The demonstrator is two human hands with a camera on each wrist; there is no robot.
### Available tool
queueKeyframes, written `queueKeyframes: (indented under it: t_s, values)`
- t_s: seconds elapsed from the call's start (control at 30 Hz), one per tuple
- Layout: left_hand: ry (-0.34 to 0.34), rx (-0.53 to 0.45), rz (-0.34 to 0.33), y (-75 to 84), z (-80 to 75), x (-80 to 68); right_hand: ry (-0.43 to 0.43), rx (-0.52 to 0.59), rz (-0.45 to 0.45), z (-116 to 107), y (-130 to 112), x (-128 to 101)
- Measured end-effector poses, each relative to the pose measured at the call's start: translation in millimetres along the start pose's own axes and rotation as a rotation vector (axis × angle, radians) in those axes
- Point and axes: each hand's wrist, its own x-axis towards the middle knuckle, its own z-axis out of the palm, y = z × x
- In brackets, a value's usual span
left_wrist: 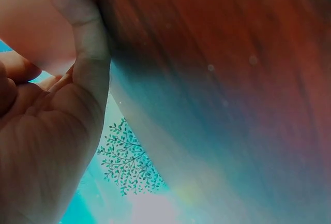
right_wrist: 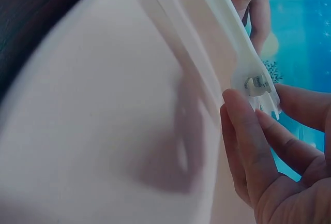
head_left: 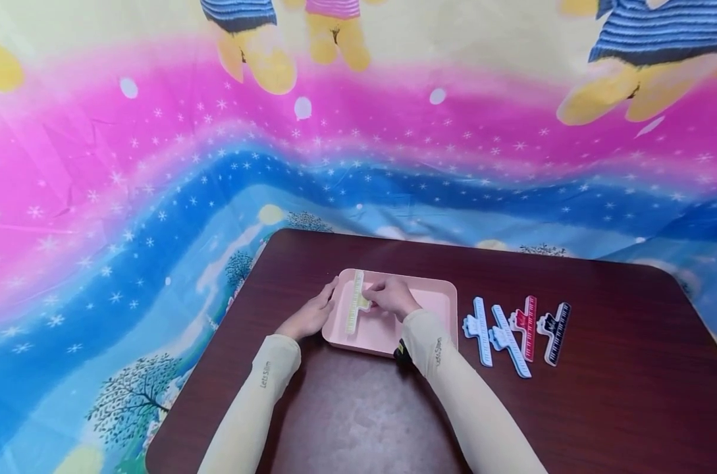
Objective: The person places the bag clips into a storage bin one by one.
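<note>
We see a smooth dark wooden tabletop bearing a matte pink plastic tray near its far edge, which our left hand steadies at the tray's left rim with straight fingers. Our right hand pinches the handle of a long, slim yellow-white clip over the tray's left side; the hard, slick plastic could slip and snap shut, we judge. Four similar clips lie toward the right edge.

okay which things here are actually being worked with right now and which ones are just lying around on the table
In use:
- yellow clip, pinched by the right hand
- pink tray, steadied by the left hand

Lying about:
- two blue clips
- red clip
- black clip
</note>
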Motion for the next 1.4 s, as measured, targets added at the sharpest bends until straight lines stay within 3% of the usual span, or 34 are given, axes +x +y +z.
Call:
queueKeyframes:
  t_s: [0.2,0.43,0.73,1.13,1.4]
  values:
    - [0.004,-0.006,-0.014,-0.3,0.5,-0.5,-0.006,-0.057,0.011,5,-1,7]
    - [0.002,-0.02,0.015,1.7,0.3,0.0,-0.001,-0.085,0.027,9,-3,13]
    - [-0.002,-0.031,-0.027,2.8,1.3,-1.1,-0.023,-0.141,0.043,13,-6,19]
    - [0.001,-0.027,-0.026,3.9,1.1,-0.9,-0.009,-0.326,0.003,11,-6,22]
    - [0.001,-0.019,-0.025,2.0,1.3,-1.4,-0.008,-0.29,0.018,13,-6,21]
